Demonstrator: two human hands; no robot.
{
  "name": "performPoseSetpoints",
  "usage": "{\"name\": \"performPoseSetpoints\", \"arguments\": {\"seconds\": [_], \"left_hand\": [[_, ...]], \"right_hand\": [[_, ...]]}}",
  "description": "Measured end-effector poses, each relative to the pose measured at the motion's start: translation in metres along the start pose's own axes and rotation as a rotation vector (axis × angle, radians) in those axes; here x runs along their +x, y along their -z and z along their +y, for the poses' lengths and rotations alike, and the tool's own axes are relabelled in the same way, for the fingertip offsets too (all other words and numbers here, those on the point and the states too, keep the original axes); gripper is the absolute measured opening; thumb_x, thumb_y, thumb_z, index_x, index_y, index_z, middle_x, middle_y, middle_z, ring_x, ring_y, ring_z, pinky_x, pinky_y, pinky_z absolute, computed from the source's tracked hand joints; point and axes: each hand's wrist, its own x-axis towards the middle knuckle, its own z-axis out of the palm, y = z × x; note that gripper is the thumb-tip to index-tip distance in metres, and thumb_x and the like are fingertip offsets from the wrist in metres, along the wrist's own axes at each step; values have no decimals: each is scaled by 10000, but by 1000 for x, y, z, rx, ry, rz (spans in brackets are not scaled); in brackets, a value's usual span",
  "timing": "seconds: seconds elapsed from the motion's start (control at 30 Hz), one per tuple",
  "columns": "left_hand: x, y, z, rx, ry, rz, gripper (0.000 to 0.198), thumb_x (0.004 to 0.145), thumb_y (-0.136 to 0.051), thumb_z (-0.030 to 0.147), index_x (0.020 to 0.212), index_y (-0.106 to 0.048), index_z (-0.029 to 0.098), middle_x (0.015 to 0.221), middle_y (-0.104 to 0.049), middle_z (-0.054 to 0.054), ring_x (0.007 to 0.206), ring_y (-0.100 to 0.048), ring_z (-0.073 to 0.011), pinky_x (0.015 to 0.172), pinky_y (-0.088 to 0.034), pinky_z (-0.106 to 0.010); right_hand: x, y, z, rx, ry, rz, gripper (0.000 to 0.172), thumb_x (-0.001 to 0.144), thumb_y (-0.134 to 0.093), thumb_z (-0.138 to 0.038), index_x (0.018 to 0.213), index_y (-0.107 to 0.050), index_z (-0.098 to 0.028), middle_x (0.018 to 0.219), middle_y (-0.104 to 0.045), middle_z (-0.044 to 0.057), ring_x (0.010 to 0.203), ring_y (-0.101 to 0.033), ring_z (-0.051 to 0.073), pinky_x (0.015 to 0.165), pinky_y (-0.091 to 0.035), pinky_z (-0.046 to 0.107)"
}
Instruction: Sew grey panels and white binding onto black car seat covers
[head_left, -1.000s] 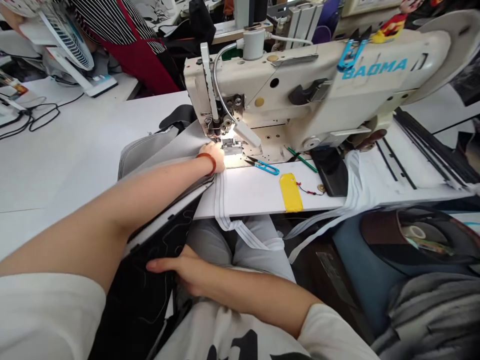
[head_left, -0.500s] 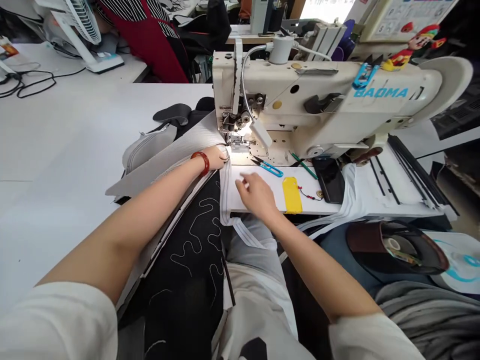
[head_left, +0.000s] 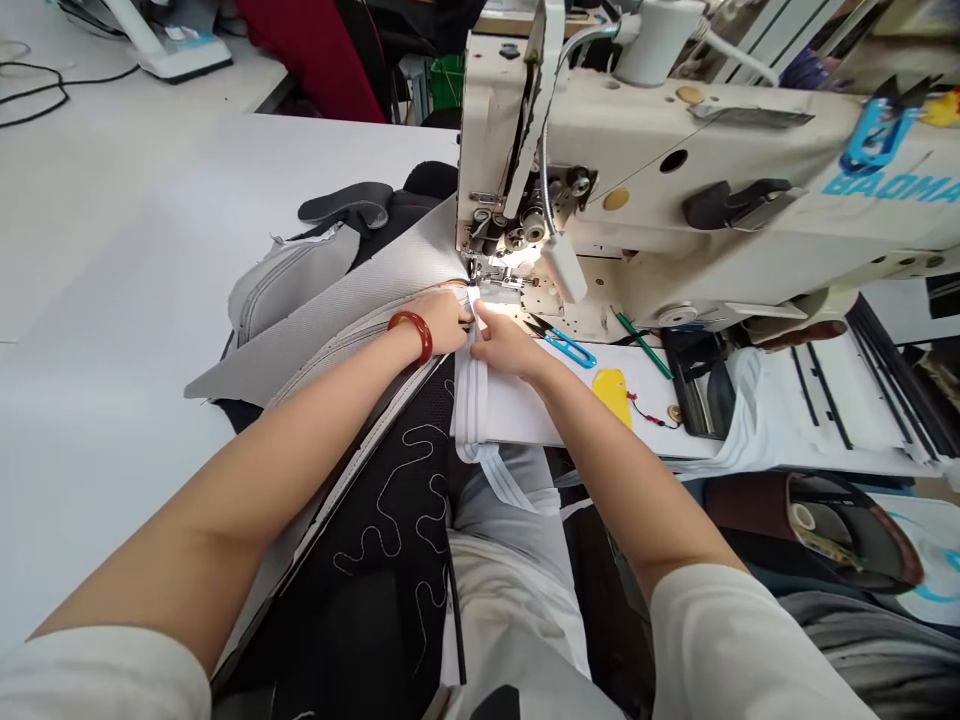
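Evidently, the right hand (head_left: 510, 345) pinches white tape (head_left: 471, 400); the left hand's (head_left: 442, 322) grip is unclear.

I wear a white shirt with short, loose sleeves (head_left: 739, 640), a rounded, glossy reddish-brown bangle (head_left: 426, 338) around my left wrist (head_left: 406, 347), and light grey trousers (head_left: 491, 525); a dark shape, perhaps a print (head_left: 499, 703), marks the shirt's front.

White tabletop (head_left: 82, 290) spreads wide along the left of the frame, leaving a hand room to slide past the gray fabric (head_left: 397, 265) left of centre. The sewing machine (head_left: 637, 235) bars the upper centre and upper right, its lamp (head_left: 564, 268) hanging low. Right of centre, blue snips (head_left: 568, 347), a green pencil (head_left: 646, 347) and a yellow tag (head_left: 611, 393) clutter the way.
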Motion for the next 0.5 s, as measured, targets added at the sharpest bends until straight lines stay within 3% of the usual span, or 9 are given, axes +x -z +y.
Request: {"name": "performPoseSetpoints", "arguments": {"seconds": [0.13,0.3,0.4,0.47,0.5], "left_hand": [[6,-2,8,104,43,-14,267,715,-581,262,915,-749,203,1062,-674,-99,983,-619,-276,802,-465,-351],[22,3,7,128,99,-9,294,774,-557,280,956,-738,137,1071,-682,-130,969,-609,-266,767,-457,-336],[30,9,4,122,91,-19,277,755,-589,289,935,-757,163,1043,-700,-111,943,-613,-255,773,-458,-330],[35,12,3,120,98,-22,281,728,-616,289,941,-769,188,1065,-706,-99,956,-617,-257,787,-463,-326],[37,14,3,122,112,-21,296,718,-624,290,957,-771,194,1081,-707,-98,968,-620,-260,796,-466,-325]], "right_hand": [[17,-4,-4,-322,56,12,833,708,-550,-144,1506,-319,-73,875,-662,51,764,-582,214,671,-431,298],[27,2,-19,-502,26,30,727,791,-545,-153,1490,-353,-109,1091,-703,136,977,-643,289,779,-468,332],[-9,-2,-18,-474,3,140,628,881,-497,-211,1494,-371,-159,1040,-719,123,995,-650,298,825,-479,369],[-52,-15,-10,-269,-9,230,437,958,-431,-325,1353,-551,-180,909,-721,99,903,-662,279,813,-487,384],[-76,-26,-6,-80,-43,184,424,981,-397,-432,1180,-663,-169,792,-701,87,805,-662,255,766,-498,368]]}}
